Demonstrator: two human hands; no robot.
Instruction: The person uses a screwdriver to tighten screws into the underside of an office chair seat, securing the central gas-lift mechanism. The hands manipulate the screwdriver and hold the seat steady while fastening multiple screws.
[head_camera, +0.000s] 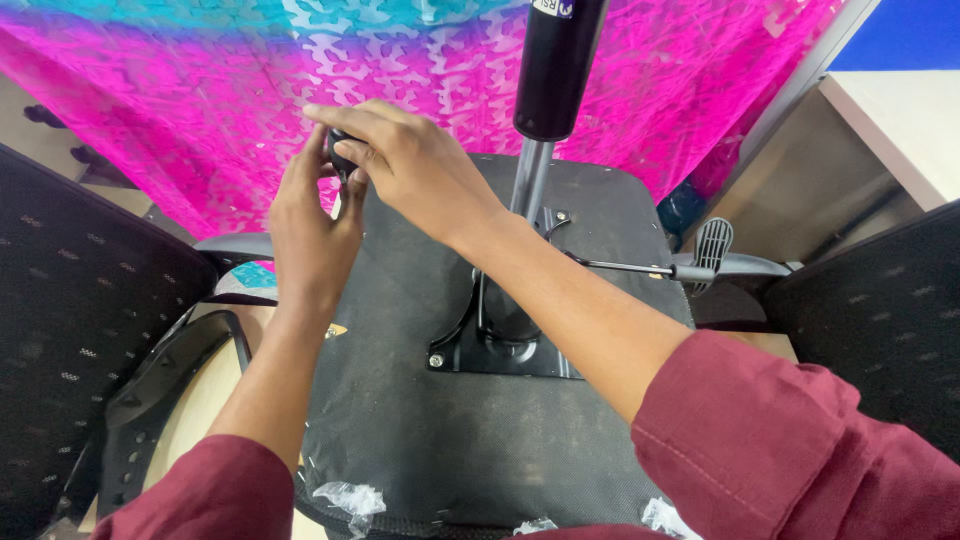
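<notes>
An office chair seat lies upside down, its dark grey underside (420, 400) facing me. A black metal mounting plate (495, 350) sits at its middle, and a grey and black gas-lift column (545, 80) rises from it. My left hand (312, 225) and my right hand (400, 160) meet at the seat's far left edge. Both close around a small black knob (340, 152), mostly hidden by my fingers. Maroon sleeves cover both of my forearms.
A thin lever with a grey paddle handle (708, 250) sticks out to the right of the plate. Black mesh chair backs stand at the left (70, 320) and the right (880, 320). A black armrest (150, 400) lies lower left. Pink and teal patterned cloth (200, 90) hangs behind.
</notes>
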